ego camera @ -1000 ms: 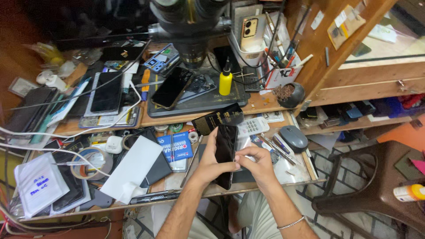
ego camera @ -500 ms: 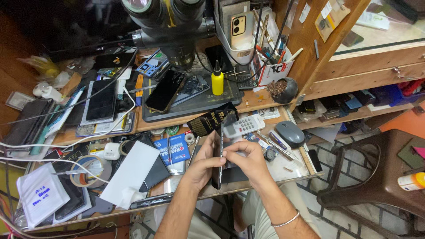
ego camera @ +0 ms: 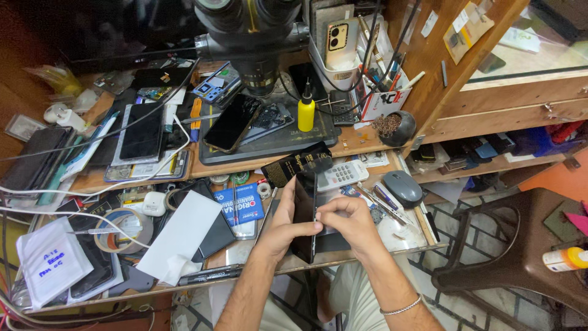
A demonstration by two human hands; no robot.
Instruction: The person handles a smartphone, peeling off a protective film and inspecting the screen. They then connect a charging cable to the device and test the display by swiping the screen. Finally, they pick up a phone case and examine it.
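A black smartphone [ego camera: 304, 202] stands nearly edge-on to me over the front of a cluttered wooden workbench [ego camera: 361, 144]. My left hand [ego camera: 280, 228] cups its left side and back. On the phone's right edge rest the thumb and fingertips of my right hand [ego camera: 350, 222], which wears a thin bracelet at the wrist. Just behind the phone lies a black flat box [ego camera: 288, 168] with gold print.
A microscope head [ego camera: 251, 30] hangs over a grey mat [ego camera: 269, 144] holding another phone [ego camera: 229, 122] and a yellow bottle [ego camera: 305, 113]. A grey mouse [ego camera: 402, 187], a white remote [ego camera: 342, 175], tape rolls and cables crowd the bench. A brown plastic stool [ego camera: 520, 245] stands right.
The phone has turned from facing me flat to nearly edge-on, and my right hand has shifted onto its right edge. The view has tilted slightly down.
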